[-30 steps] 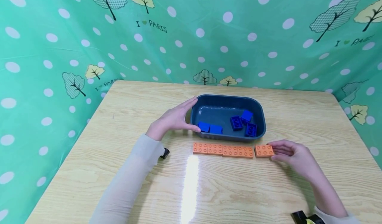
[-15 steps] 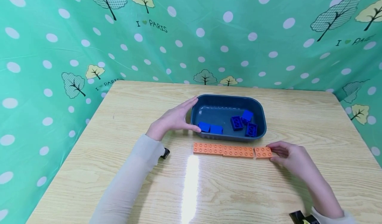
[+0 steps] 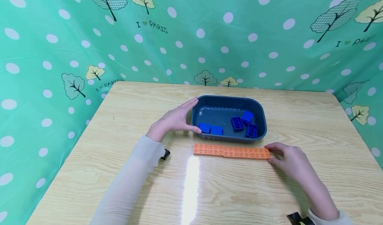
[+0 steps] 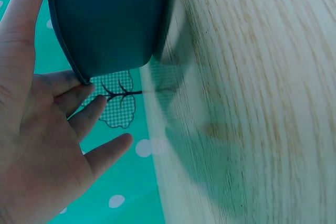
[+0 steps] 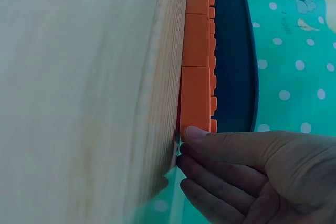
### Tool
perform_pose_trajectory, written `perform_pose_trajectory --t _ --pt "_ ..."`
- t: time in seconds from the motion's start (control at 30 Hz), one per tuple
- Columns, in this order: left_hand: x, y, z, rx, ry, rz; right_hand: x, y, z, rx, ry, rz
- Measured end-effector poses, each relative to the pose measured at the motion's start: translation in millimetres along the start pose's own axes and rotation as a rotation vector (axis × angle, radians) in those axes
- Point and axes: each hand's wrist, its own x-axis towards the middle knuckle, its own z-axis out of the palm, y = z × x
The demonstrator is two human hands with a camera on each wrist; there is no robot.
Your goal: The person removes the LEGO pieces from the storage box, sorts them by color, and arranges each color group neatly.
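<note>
My left hand (image 3: pixel 176 118) holds the left end of a dark blue plastic box (image 3: pixel 228 139), thumb at the front rim and fingertips at the back corner. In the left wrist view, some fingers stick out past the rim of the box (image 4: pixel 110 24). Several blue toy bricks (image 3: pixel 237 123) lie inside the box. An orange toy brick (image 3: pixel 261 153) forms the right end of a straight row of orange bricks (image 3: pixel 215 150), studs up. My right hand (image 3: pixel 290 158) pinches that end brick by its right side; in the right wrist view my thumb presses the brick (image 5: pixel 196 98).
A pale wooden table (image 3: pixel 239 191) carries everything. Green dotted cloth (image 3: pixel 179 35) hangs behind it and to the sides. Black wrist gear (image 3: pixel 166 154) shows at my left sleeve, and more black gear (image 3: pixel 299 219) at my right.
My right hand has slid the end orange brick left, closing the gap to the row. My left hand and the box have stayed put.
</note>
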Motion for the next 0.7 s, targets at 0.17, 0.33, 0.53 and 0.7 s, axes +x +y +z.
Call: perform_pose_trajectory --t 0.17,0.33,0.53,0.7 --pt "-0.7 0.3 0.1 -0.004 0.0 -0.001 0.0 -2.5 -0.4 -0.007 -0.011 0.019" --pt "0.8 0.5 -1.5 -0.003 0.001 -0.002 0.7 -4.5 -5.7 0.004 -0.033 0.063" --pt "0.6 -0.5 -1.7 -0.009 0.011 0.003 -0.5 -10.5 -15.3 0.037 -0.01 0.041" --pt "-2.7 -1.1 1.3 -0.011 0.004 0.001 -3.2 -22.4 -20.4 0.108 0.004 0.021"
